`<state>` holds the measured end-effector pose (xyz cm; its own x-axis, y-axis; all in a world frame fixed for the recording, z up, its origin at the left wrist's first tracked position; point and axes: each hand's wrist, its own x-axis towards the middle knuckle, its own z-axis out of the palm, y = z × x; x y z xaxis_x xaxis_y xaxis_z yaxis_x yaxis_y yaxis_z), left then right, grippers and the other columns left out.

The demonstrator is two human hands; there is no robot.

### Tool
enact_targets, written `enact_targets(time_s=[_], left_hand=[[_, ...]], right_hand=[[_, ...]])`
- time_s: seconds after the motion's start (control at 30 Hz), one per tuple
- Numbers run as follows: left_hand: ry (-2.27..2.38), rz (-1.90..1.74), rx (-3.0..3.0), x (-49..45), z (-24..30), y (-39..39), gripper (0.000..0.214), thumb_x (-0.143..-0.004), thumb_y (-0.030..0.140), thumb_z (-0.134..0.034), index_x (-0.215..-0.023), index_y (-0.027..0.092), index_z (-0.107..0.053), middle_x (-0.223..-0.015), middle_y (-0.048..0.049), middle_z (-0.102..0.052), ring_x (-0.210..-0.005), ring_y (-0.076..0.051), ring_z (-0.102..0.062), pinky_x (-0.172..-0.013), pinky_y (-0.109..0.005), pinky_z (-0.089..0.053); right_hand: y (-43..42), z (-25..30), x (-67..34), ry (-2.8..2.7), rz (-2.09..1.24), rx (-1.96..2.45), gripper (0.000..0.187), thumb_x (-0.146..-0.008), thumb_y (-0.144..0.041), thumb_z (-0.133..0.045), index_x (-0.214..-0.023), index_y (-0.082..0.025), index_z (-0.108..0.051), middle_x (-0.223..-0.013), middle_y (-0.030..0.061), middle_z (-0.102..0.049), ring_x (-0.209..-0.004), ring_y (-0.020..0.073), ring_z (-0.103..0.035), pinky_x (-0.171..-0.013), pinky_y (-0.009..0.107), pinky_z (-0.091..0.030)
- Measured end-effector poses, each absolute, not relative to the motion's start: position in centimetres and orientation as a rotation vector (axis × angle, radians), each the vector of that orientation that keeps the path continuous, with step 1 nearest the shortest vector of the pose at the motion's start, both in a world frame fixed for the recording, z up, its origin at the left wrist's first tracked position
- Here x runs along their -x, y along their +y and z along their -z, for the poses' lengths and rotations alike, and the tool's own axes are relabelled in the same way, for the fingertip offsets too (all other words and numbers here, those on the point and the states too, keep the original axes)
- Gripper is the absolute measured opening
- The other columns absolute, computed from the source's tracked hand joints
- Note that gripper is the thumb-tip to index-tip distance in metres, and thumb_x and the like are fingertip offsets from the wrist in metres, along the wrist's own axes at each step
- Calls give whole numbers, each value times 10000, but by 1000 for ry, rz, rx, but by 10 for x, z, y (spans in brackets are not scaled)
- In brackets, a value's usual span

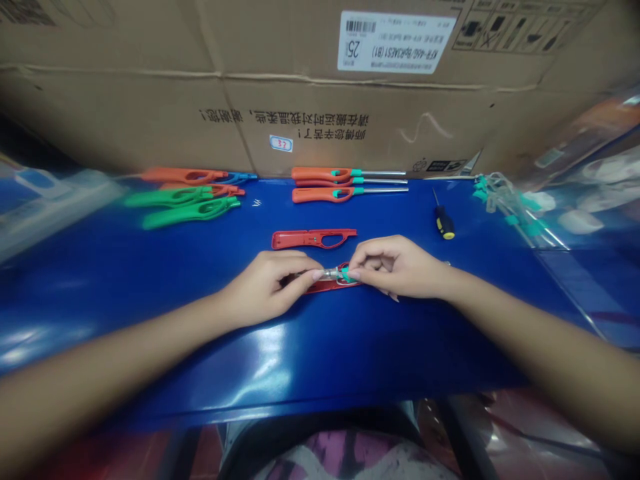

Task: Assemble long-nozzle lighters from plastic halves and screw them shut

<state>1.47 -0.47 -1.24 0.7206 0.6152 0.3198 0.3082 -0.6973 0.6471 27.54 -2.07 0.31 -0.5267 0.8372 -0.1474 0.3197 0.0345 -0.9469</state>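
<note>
Lying on the blue table (380,360), a red shell half (325,287) sits beneath a clear part (330,274) pinched by the left hand (273,283) and a teal piece (345,275) pinched by the right hand (395,267); beyond lie another red half (295,240), orange lighters (315,195) and a screwdriver (443,222).

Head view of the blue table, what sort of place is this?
Probably an assembly workstation, judging by the long red plastic casing half, the slim orange plastic lighters with metal tubes and the black-and-yellow screwdriver.
</note>
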Motion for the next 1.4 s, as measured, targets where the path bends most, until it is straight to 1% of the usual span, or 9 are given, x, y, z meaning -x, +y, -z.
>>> enact_targets(time_s=[0.17, 0.97, 1.17, 1.4], left_hand=[[701, -713, -2351, -15, 12, -5, 222, -1022, 244, -538, -1028, 145, -736, -878, -24, -744, -739, -109, -660, -694, -209, -488], [699, -717, -2357, -14, 11, -6, 226, -1021, 245, -539, -1024, 139, -738, -875, -32, -746, -736, -113, -661, -692, -209, -488], [693, -725, -2373, -14, 14, -4, 204, -1016, 232, -545, -1013, 152, -733, -892, -24, -753, -756, -112, -672, -706, -209, -494], [688, -728, -2387, -15, 13, -4, 219, -1020, 251, -536, -996, 155, -732, -878, -37, -754, -757, -130, -679, -709, -225, -502]], right_hand=[[-20, -2, -275, -1870, -1501, 1160, 230, -879, -355, -714, -874, -130, -666, -572, -47, -585, -384, 68, -533, -342, 170, -433], [-20, -1, -276, -1869, -1520, 1149, 226, -882, -351, -712, -889, -130, -667, -584, -50, -585, -389, 62, -530, -343, 165, -437], [-20, -2, -275, -1877, -1507, 1135, 262, -877, -388, -724, -885, -131, -672, -596, -46, -590, -399, 55, -530, -359, 162, -428], [-21, -3, -274, -1896, -1462, 1128, 213, -902, -344, -700, -876, -135, -666, -577, -56, -568, -396, 56, -537, -354, 154, -422]])
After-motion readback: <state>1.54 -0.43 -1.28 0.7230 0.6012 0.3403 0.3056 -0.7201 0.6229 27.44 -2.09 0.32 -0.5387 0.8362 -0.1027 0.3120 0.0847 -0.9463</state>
